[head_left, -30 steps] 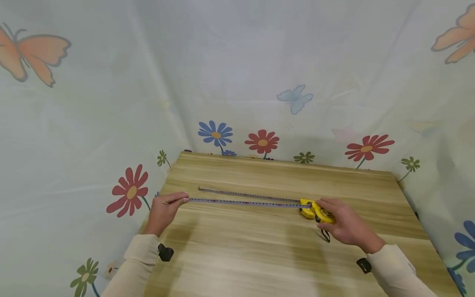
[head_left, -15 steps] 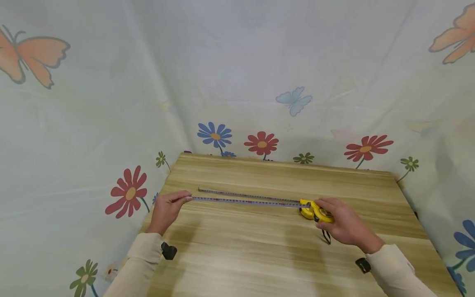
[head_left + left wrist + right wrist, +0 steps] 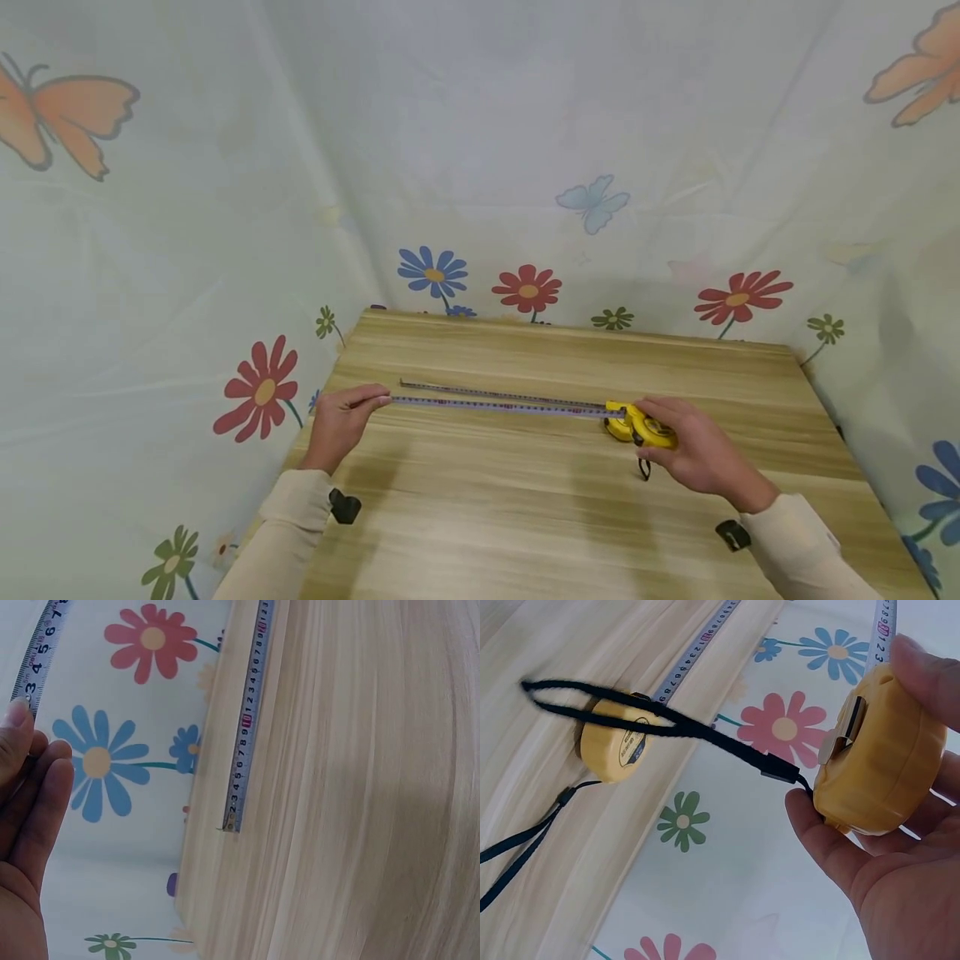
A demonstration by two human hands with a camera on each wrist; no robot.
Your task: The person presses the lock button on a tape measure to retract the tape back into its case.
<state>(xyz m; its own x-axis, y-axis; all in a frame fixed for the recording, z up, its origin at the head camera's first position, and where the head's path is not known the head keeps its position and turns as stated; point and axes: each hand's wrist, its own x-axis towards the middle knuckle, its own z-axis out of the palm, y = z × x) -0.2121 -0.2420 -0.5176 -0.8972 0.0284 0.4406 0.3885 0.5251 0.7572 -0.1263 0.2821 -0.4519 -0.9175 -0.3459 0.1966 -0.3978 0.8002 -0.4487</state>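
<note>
Your left grip [image 3: 341, 427], pinching the tape [image 3: 502, 407], has edged nearer the case [image 3: 896, 761] your right grip [image 3: 701, 452] clasps, shortening the span.

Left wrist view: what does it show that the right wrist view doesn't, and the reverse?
Only the left wrist view: the bare left-hand grip pinching one silver numbered blade, and the small metal hook of another, lying on the pale wood-grain table.
Only the right wrist view: the bare right-hand grip holding a yellow rounded tape-measure case, a second yellow case, and two black cord straps.
Both: parts of those two blades, the table, and the white flower-printed backdrop.
</note>
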